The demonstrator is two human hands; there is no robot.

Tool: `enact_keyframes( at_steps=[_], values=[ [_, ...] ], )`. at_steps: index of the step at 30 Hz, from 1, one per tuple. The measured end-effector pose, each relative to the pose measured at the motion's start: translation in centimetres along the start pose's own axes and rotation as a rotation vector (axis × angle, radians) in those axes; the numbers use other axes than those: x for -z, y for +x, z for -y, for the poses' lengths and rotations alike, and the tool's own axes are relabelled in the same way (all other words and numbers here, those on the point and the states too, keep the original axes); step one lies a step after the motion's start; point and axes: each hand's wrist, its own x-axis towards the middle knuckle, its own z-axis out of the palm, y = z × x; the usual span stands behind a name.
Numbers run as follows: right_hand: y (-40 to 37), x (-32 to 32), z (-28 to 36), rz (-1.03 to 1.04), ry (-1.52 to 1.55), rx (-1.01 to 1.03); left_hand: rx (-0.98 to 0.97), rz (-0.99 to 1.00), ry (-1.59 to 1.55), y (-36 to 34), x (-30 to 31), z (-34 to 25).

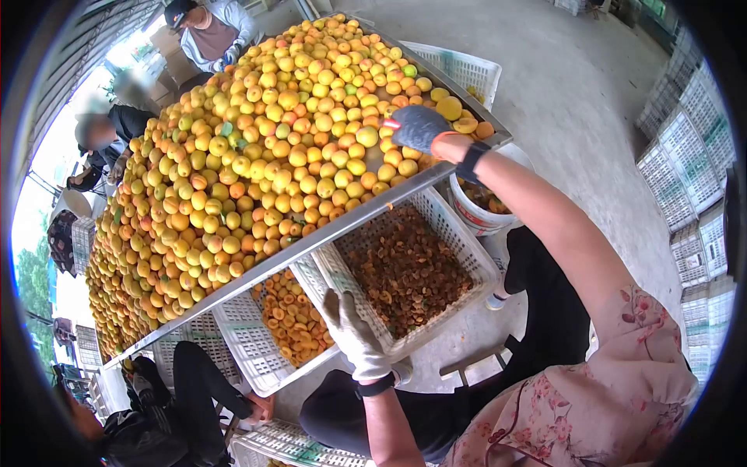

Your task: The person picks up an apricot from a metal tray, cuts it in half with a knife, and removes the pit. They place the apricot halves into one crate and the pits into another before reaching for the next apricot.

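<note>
My left hand (356, 338), in a whitish glove with soiled fingertips, is held in front of the table with its fingers stretched out and nothing visible in it. It hovers by the near edges of a white crate of apricot halves (294, 321) and a white crate of brown apricot pits (408, 268). My right hand (422, 129), in a grey glove, reaches over the table's right end among whole apricots (264, 148). Something red shows at its fingertips; the fingers are mostly hidden below the hand. Cut apricot halves (464, 124) lie just right of it.
A metal rim (311, 247) edges the sloping table. A white bucket (475, 222) stands below the right corner, and another crate (459, 66) behind. Stacked crates (685, 148) line the right side. Other people sit at the far side and left, one person's knee (194, 370) close by.
</note>
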Motion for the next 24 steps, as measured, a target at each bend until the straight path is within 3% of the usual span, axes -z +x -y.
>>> enact_keyframes(
  at_steps=[2,3,5,11,15,17,21,24],
  values=[
    [1.6,-1.4,0.9,0.042,-0.025,0.051,-0.010,-0.029,-0.023,-0.1,-1.0,0.6],
    [2.5,-2.1,1.8,0.158,-0.086,-0.037,0.009,-0.009,-0.025,-0.1,-1.2,0.9],
    [3.1,-3.7,2.6,0.088,-0.216,0.048,-0.023,0.052,0.142,-0.3,-1.1,0.6],
    [3.1,-3.9,2.7,0.113,-0.146,-0.010,-0.047,0.078,0.080,-0.5,-1.5,0.7],
    [2.8,-3.5,2.8,0.201,-0.265,-0.035,-0.039,0.071,-0.036,-0.8,-1.0,0.5],
    [2.7,-3.2,1.8,0.034,-0.061,-0.025,-0.081,0.079,-0.025,-0.7,0.0,0.3],
    [-3.0,1.1,4.5,0.311,1.006,-0.179,0.001,0.176,-0.355,-0.8,0.3,-2.1],
    [-9.9,2.5,8.9,0.432,1.221,-0.086,-0.074,0.236,-0.457,-0.9,0.1,-3.7]
  ],
)
